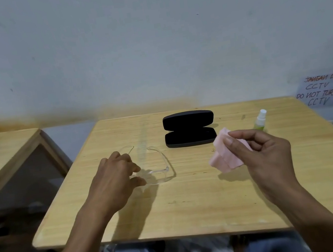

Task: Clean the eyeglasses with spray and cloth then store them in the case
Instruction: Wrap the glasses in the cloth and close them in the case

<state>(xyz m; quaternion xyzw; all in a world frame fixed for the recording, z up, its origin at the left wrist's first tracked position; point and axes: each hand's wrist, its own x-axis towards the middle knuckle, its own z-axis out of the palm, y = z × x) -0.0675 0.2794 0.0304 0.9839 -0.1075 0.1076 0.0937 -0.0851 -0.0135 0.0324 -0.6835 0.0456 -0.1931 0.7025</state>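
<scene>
left hand (115, 173): fingers curled on one clear eyeglasses (157, 170), seemingly gripping, frame centre-left on worktop (195, 204) | right hand (261, 150): pinches one pink cloth (225, 160) | one open black case (189, 128) centre | one spray bottle (260, 120) right

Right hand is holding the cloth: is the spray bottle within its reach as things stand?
Probably yes. The spray bottle stands just beyond the right hand with bare table between, but the hand pinches the pink cloth, so its fingers are occupied.
</scene>
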